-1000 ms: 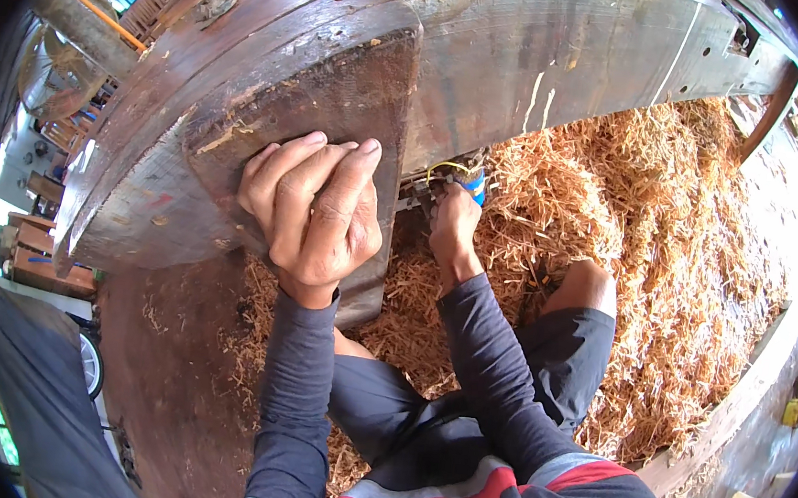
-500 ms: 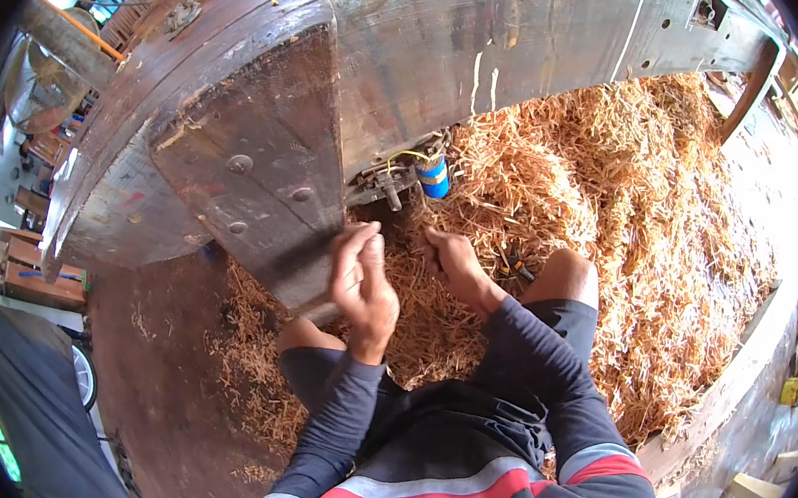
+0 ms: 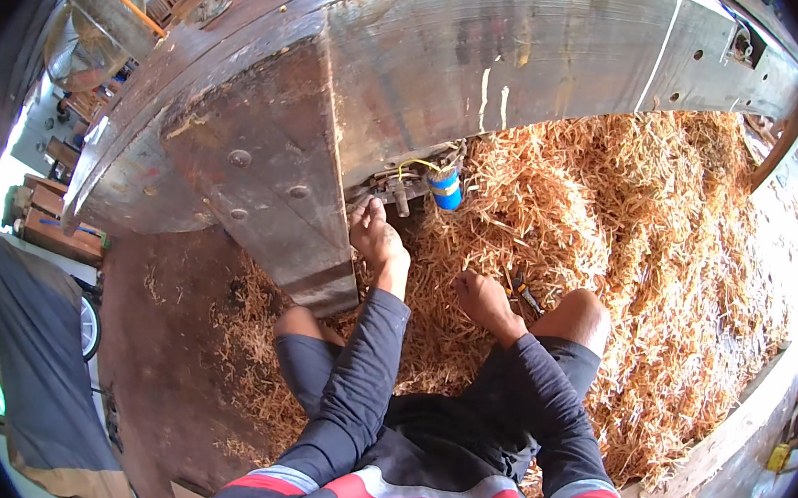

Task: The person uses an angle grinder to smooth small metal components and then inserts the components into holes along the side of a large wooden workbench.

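Note:
My left hand reaches forward beside the lower corner of a dark metal-like panel, its fingers stretched toward a small metal mechanism under the big body; whether they touch it I cannot tell. Just right of the mechanism sits a blue cylinder with a yellow wire at its top. My right hand is closed low over the wood shavings, near my right knee; anything inside the fingers is hidden. Close to it, a black-and-yellow hand tool lies among the shavings.
Curly wood shavings are heaped to the right and beneath the large curved body. A wooden beam bounds the heap at the right. At the left stand a cloth-covered object, a wheel and a fan.
My left hand has moved forward and right to the mechanism. My right hand has drawn back and right, toward my knee. The view has shifted slightly.

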Tool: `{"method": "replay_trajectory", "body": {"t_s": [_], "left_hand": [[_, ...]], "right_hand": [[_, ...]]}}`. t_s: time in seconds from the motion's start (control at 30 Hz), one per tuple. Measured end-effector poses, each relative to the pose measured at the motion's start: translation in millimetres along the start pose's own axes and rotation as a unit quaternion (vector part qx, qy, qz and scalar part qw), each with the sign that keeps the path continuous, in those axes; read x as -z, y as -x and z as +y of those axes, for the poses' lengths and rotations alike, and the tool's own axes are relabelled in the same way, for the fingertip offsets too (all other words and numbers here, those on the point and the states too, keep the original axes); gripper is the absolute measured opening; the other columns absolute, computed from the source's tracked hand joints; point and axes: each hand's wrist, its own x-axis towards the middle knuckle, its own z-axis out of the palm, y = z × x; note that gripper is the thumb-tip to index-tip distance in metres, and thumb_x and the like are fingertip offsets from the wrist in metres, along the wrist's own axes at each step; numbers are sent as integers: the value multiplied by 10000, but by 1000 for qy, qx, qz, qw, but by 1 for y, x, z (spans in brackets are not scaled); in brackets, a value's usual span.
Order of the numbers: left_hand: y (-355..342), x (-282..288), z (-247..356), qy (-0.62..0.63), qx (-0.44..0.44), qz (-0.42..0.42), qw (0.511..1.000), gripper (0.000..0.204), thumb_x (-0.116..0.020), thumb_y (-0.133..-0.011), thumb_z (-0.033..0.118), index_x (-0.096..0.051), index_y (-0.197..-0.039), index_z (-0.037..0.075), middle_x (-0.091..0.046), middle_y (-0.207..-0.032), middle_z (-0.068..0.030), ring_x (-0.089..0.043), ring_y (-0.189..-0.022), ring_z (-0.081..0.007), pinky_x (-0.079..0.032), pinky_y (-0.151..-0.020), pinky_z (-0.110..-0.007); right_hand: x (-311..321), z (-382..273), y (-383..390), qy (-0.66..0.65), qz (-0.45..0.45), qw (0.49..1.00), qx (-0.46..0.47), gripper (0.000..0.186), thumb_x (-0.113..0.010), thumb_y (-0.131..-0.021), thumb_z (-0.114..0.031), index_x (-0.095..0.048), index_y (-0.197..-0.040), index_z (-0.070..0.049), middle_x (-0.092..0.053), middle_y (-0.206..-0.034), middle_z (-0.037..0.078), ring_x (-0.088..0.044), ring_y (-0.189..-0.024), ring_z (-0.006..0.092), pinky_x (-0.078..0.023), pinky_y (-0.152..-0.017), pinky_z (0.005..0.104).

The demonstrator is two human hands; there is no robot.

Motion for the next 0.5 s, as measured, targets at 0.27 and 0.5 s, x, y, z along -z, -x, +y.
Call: {"method": "replay_trajectory", "body": {"t_s": [0.27,0.5], "left_hand": [[-10,-3,-12,27,-68,4,997,134,-672,-913,-55,-663,-1046,-51,-680,-1013,-107,-643,-907,-180,-536,-862,-296],[-12,-5,-16,28,-76,12,997,137,-695,-907,-32,-661,-1039,-47,-677,-995,-106,-632,-882,-175,-527,-833,-297]], "right_hand": [[13,-2,3,-24,-2,1000,7,255,-570,-965,-262,-651,-917,-24,-671,-761,245,-659,-723,444,-521,-659,534],[24,6,10,17,5,1000,-1,268,-585,-966,-260,-642,-894,-8,-665,-744,245,-653,-712,446,-514,-649,532]]}}
